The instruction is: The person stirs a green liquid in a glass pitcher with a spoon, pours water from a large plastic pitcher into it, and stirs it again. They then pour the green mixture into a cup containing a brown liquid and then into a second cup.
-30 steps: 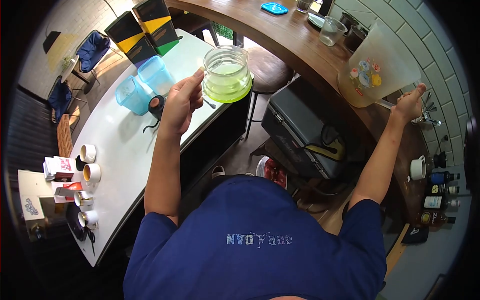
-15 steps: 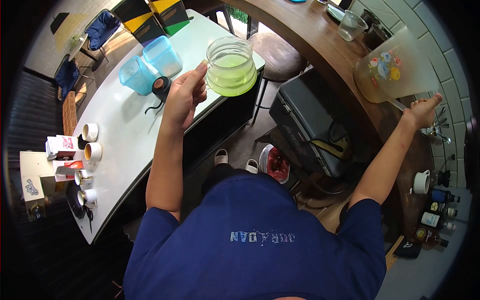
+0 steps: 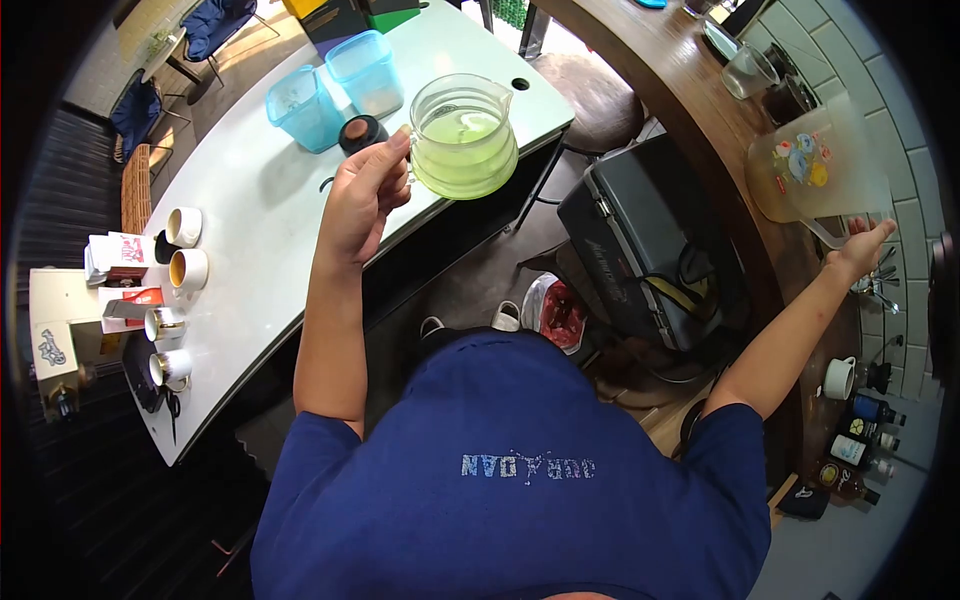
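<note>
My left hand (image 3: pixel 368 195) is closed on the handle of a glass jug (image 3: pixel 463 160) and holds it up, overlapping the white counter's edge in this view. Pale yellow-green liquid fills roughly the lower half of the jug. Off to the right, my right hand (image 3: pixel 858 248) grips the handle of a large translucent plastic pitcher (image 3: pixel 795 180) printed with flowers. A little brownish liquid shows low in the pitcher, which is beside the tiled wall over the wooden counter.
On the white counter (image 3: pixel 250 240) are blue plastic containers (image 3: pixel 303 115), a round black item with a brown top (image 3: pixel 362 133) and several cups (image 3: pixel 188 268). A dark hard case (image 3: pixel 650 240) and a lined bin (image 3: pixel 556 315) stand below. Bottles (image 3: pixel 848 450) line the wooden counter (image 3: pixel 690 120).
The camera view has shifted, so the counters and their contents sit differently in frame. My right hand and the pitcher appear farther right and lower. My left hand still holds the jug up.
</note>
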A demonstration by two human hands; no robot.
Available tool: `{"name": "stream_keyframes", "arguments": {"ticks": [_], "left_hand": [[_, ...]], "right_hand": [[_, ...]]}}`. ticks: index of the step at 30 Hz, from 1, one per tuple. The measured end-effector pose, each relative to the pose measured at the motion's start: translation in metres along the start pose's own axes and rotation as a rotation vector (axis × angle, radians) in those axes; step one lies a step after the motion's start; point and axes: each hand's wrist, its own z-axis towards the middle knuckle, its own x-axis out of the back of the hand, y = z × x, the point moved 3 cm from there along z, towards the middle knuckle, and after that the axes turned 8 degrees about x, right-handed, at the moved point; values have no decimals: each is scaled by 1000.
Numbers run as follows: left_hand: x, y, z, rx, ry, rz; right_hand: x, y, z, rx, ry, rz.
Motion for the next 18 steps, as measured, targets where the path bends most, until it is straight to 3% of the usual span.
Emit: {"name": "stream_keyframes", "arguments": {"ticks": [1, 3, 4, 7, 8, 10, 12, 14, 18], "left_hand": [[9, 0, -4, 0, 5, -4], [29, 3, -10, -31, -36, -14], [37, 6, -16, -37, -28, -18], [67, 12, -34, -32, -6, 70], [76, 12, -41, -32, 6, 66], [94, 14, -52, -39, 30, 88], [112, 15, -64, -34, 41, 82], [130, 14, -76, -48, 59, -14], [161, 13, -99, -109, 87, -44]], "right_hand": [[-3, -4, -7, 0, -6, 0], [-3, -16, -25, 234, 290, -425], [-6, -16, -32, 236, 283, -417], [-32, -31, -70, 545, 292, -154], [-45, -36, -91, 543, 281, -150], [-78, -39, -128, 472, -67, 41], [-106, -33, -168, 442, -208, 90], [-131, -18, -213, 318, -405, 50], [-173, 17, -318, 144, -1061, -167]]}}
